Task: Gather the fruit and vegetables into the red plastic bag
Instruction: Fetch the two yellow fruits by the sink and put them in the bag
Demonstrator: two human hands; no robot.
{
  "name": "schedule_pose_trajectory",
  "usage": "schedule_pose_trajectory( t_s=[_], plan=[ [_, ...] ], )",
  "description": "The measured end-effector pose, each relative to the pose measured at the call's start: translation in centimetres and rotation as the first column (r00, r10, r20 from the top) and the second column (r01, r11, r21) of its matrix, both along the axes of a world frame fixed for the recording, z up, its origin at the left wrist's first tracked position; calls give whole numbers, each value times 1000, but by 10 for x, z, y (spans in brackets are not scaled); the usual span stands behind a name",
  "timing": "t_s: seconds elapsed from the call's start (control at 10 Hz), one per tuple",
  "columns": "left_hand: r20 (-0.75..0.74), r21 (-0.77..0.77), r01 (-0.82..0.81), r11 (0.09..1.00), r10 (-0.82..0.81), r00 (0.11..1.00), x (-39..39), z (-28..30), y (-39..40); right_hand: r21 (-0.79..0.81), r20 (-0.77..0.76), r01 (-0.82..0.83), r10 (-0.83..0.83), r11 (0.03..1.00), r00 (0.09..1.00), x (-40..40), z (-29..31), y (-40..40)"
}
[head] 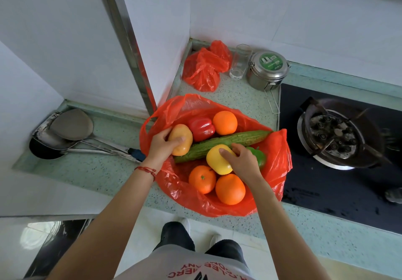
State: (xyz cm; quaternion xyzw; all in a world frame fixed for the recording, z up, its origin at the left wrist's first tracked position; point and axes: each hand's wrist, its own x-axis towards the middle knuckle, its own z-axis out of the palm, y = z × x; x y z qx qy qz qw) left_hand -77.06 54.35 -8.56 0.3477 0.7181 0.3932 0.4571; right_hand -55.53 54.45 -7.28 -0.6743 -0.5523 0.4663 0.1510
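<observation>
A red plastic bag (pixel 185 194) lies open on the counter with produce inside. My left hand (pixel 159 145) grips a yellow-orange mango (pixel 182 135) at the bag's left side. My right hand (pixel 243 160) holds a yellow pepper (pixel 217 163) near the middle. A long green bitter gourd (pixel 237 139) lies across the bag. A red pepper (pixel 201 127) and an orange (pixel 225 123) sit behind it. Two more oranges (pixel 230 189) lie at the front. A green pepper (pixel 260 156) is partly hidden under my right hand.
A second crumpled red bag (pixel 204 68), a clear glass (pixel 239 62) and a steel lunch tin (pixel 268 69) stand at the back. A gas hob (pixel 339 142) is on the right. Metal ladles (pixel 65 131) lie at the left. The counter edge runs below the bag.
</observation>
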Motion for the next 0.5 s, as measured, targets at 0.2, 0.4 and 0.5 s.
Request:
schedule_pose_trajectory(
  t_s=[0.2, 0.4, 0.5],
  plan=[
    [23, 57, -14, 998, 13, 1000, -3, 1, -6, 97, -9, 13, -12, 995, 1000, 1, 3, -6],
    [65, 138, -33, 990, 24, 998, -4, 10, -19, 145, -21, 19, -16, 989, 1000, 2, 4, -11],
    [44, 179, -9, 984, 1, 999, -3, 18, -24, 176, -25, 26, -22, 984, 999, 1, 6, -15]
  ],
)
